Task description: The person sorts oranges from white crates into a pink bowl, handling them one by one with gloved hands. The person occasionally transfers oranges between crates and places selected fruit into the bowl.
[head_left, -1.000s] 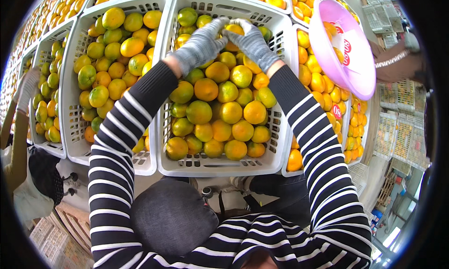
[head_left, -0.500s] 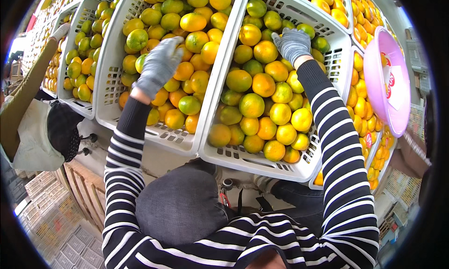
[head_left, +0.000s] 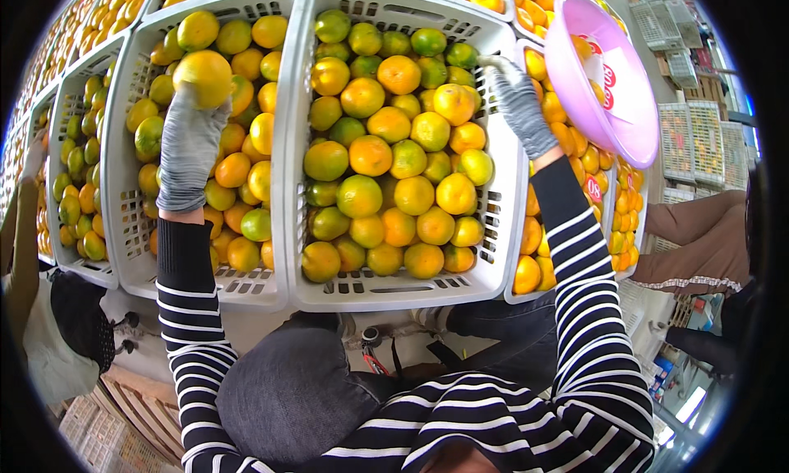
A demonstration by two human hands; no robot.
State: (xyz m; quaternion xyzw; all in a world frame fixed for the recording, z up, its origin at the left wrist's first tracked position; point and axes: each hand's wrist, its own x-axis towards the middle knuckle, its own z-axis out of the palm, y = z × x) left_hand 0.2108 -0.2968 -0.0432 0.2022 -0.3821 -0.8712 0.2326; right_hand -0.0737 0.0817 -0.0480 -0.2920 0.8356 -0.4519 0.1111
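Note:
My left hand (head_left: pixel 189 148), in a grey knit glove, holds a yellow mandarin (head_left: pixel 202 77) above the left white crate (head_left: pixel 279 177), its fingers mostly hidden behind the fruit. Green, yellow and orange mandarins fill that crate. My right hand (head_left: pixel 523 105), gloved the same way, reaches over the right rim of the middle crate (head_left: pixel 403 297) with its fingers stretched out and no fruit visible in it. Mixed green and orange mandarins (head_left: pixel 370 156) lie in the middle crate, close to the fingertips on the left.
A pink basin (head_left: pixel 633 103) with some fruit and red-marked white paper rests tilted on the right-hand crate of oranger mandarins (head_left: pixel 527 274). More full crates line the left and back. Another person's sleeve (head_left: pixel 23 202) shows at far left; brown-trousered legs (head_left: pixel 699 247) are at far right.
The view has swung right, so the crates sit further left. My left hand has taken up a mandarin. My right hand has moved from the middle crate's far-right fruit to its right rim.

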